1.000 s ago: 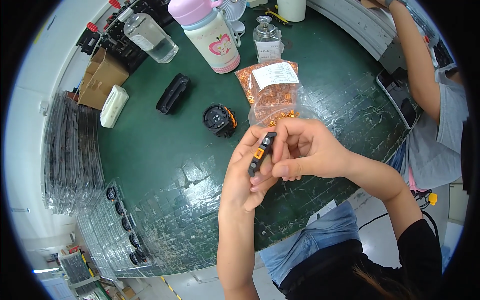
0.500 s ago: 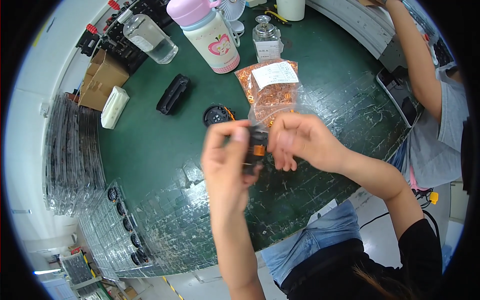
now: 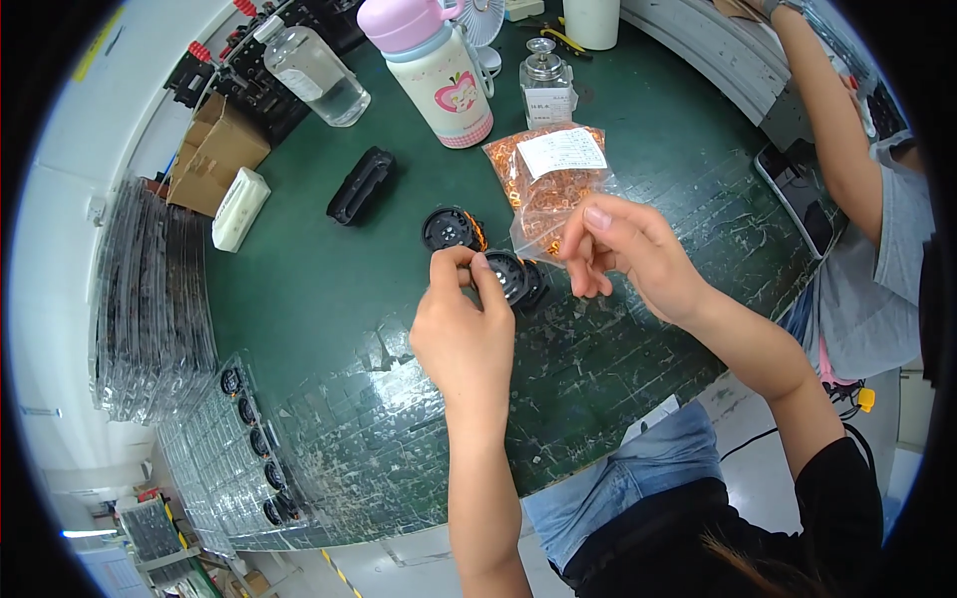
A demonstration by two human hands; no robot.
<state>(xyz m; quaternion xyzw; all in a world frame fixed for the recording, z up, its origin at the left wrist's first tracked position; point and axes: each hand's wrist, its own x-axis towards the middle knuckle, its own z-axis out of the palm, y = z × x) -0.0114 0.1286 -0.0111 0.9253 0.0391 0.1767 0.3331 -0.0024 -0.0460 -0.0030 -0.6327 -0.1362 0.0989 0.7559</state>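
Observation:
My left hand (image 3: 464, 324) grips the edge of a round black plastic part (image 3: 514, 277) between thumb and fingers, low over the green table. Just left of that part lies another round black part (image 3: 451, 230) with orange pieces along its right side. My right hand (image 3: 638, 257) is closed, thumb against the curled fingers, apart from the black part. Anything inside its pinch is too small or hidden to make out. Behind its fingertips, a clear plastic bag (image 3: 526, 189) of small orange pieces with a white label rests on the table.
A black oblong holder (image 3: 361, 186), a white block (image 3: 240, 209), a cardboard box (image 3: 216, 149), bottles and a pink-lidded flask (image 3: 439, 88) stand farther back. Stacked clear trays (image 3: 150, 309) line the left edge; one tray (image 3: 209, 458) holds several black parts. Another person's arm (image 3: 832, 130) is at right.
My left hand has turned the black part, so its round face shows instead of its side with an orange patch. My right hand has drawn away from it to the right.

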